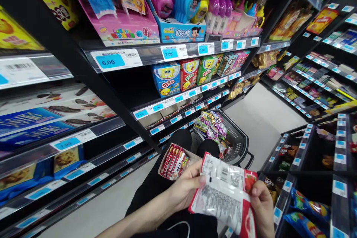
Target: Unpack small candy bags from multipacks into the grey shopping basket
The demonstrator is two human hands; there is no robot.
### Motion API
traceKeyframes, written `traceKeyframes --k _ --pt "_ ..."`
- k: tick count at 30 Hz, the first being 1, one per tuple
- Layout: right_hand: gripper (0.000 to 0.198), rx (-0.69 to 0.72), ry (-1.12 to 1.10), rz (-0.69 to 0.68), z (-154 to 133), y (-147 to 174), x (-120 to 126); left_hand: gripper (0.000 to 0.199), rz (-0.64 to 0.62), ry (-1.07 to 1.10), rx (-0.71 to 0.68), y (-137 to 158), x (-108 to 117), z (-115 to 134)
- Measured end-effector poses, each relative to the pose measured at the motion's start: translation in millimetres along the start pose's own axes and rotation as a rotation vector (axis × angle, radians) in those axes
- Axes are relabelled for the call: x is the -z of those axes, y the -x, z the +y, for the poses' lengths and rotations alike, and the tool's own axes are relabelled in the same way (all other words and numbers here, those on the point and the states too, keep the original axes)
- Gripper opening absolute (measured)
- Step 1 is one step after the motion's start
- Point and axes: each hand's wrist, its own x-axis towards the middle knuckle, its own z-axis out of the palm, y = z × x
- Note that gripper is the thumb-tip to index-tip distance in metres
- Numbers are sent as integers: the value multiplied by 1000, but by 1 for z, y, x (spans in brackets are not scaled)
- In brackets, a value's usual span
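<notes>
A red and white snack packet (223,189) is held between my two hands, its printed back with a barcode turned up towards me. My left hand (189,180) pinches the packet's left edge, thumb on top. On the opposite side, my right hand (262,204) grips the right edge, its thumb near a strawberry picture. An open cardboard box (192,156) with several red and white striped packets (174,161) rests at my lap, just beyond my left hand. Past my knees stands a dark grey shopping basket (240,137) holding a heap of colourful snack packets (212,124).
Shelving with blue price labels rises on my left, carrying toy candy boxes (182,31) and small cartons (166,78). Low racks with blue snack bags (304,225) stand close on my right. Pale floor (267,111) runs along the aisle beyond the basket.
</notes>
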Motion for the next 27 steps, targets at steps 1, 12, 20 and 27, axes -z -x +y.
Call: traceKeyframes --k 1,12,20,27 --pt "36 -32 -26 -4 1 0 1 32 2 43 -6 -2 1 -5" --pt "21 -55 4 -113 6 9 15 13 79 -269 78 -6 25 -13" --pt "42 -216 -182 67 27 18 17 11 135 -712 -387 -8 32 -15" --pt "27 -144 163 109 11 9 10 31 42 -1256 -685 -8 25 35"
